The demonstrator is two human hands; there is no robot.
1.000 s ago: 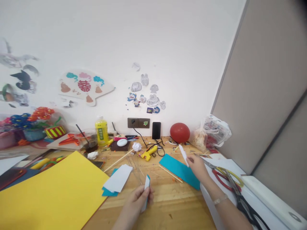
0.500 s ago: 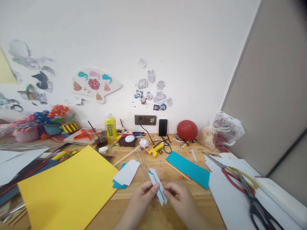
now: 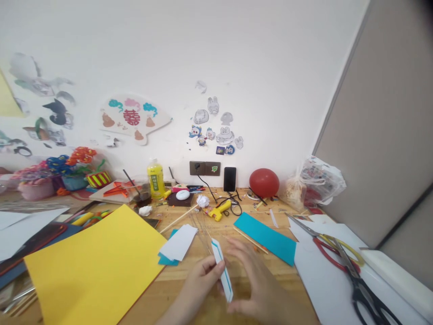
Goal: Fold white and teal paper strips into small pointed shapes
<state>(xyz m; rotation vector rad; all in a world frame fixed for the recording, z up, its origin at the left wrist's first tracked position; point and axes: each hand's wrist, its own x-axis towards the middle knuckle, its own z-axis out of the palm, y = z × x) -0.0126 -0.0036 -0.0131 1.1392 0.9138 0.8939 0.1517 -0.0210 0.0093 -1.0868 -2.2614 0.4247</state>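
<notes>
Near the bottom centre, my left hand pinches a narrow folded strip, white with blue lines along it. The strip slants, its top end leaning left. My right hand is just right of the strip, fingers spread and curved, with nothing seen between them. Whether its lower fingertips touch the strip's bottom end is unclear. White paper pieces lie over blue ones to the left of my hands. A blue paper strip lies to the right, beside a thin wooden stick.
Yellow paper covers the left front. Scissors lie on white sheets at the right. Behind my hands are a yellow glue gun, a phone, a red balloon and a yellow bottle.
My right hand has let go of the strip and opened, moving slightly right. The strip now looks narrower, its two white flaps no longer spread apart.
</notes>
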